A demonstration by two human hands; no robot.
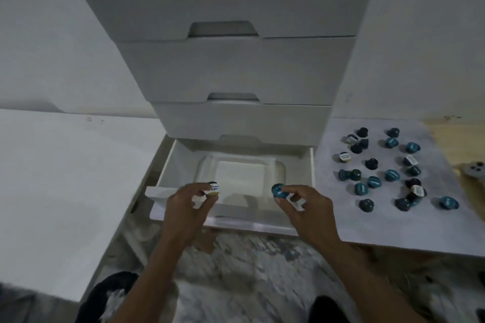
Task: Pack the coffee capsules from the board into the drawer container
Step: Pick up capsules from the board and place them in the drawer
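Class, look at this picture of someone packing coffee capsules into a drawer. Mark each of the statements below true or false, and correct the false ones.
1. Each hand holds one capsule. True: the left hand pinches a white-topped capsule, and the right hand pinches a teal capsule.
2. The container in the drawer is full of capsules. False: none shows inside it.
3. The board lies to the right of the drawer. True.
4. All the drawers are closed. False: the bottom one is pulled out.
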